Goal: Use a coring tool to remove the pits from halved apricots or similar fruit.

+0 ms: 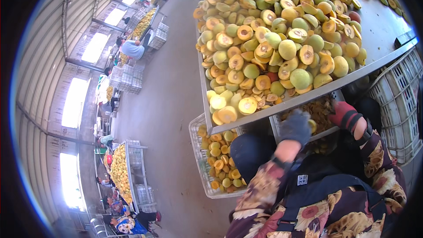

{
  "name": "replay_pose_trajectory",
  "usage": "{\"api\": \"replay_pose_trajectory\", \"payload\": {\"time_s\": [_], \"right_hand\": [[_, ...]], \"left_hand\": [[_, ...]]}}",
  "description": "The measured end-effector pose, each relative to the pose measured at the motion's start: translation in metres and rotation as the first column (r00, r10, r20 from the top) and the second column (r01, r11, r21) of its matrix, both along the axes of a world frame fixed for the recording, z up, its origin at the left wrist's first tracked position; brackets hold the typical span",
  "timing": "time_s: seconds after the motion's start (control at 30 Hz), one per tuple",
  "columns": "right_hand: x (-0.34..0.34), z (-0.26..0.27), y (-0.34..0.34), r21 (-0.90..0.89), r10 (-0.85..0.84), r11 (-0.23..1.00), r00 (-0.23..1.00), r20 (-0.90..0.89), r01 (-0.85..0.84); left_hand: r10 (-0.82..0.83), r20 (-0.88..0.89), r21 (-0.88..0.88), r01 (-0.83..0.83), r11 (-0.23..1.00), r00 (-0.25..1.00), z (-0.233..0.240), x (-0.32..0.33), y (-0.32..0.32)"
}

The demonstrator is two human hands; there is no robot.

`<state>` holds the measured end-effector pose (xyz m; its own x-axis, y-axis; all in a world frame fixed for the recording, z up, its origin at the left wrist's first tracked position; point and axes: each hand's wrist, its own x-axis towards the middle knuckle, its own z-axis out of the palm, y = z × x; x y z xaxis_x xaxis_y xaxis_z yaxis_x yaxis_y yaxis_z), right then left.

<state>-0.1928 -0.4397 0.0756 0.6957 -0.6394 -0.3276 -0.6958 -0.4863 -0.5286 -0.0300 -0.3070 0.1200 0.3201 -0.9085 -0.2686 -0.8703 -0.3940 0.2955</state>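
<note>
My left hand (295,127), in a dark grey glove, is over the near edge of a plastic crate below the metal table's rim (264,114). A yellow-green fruit half (312,125) lies beside its fingers; whether the hand holds it cannot be told. My right hand (343,115), in a red and black glove, is at the right side of the same crate, its fingertips blurred and partly hidden. Brown pits or scraps (319,110) fill the crate between the hands. Above, halved and whole yellow-green stone fruits (264,49) are heaped on the table.
A white plastic crate of fruit halves (222,162) stands left of my knee. Another white crate (396,105) is tilted at the right. Across the concrete floor (172,105), several people work at fruit-laden tables (120,172) with stacked crates (127,78) nearby.
</note>
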Motion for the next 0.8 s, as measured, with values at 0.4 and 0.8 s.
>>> {"api": "replay_pose_trajectory", "payload": {"time_s": [0.4, 0.8], "right_hand": [[0.006, 0.006, 0.023, -0.033, 0.083, 0.996, 0.997, 0.004, -0.083], [0.003, 0.018, 0.044, -0.033, 0.094, 0.995, 0.995, 0.026, -0.093]], "left_hand": [[0.4, 0.55, -0.107, -0.413, 0.904, 0.733, 0.096, 0.114, 0.128], [0.39, 0.41, -0.15, -0.36, 0.921, 0.825, 0.023, 0.125, -0.067]]}}
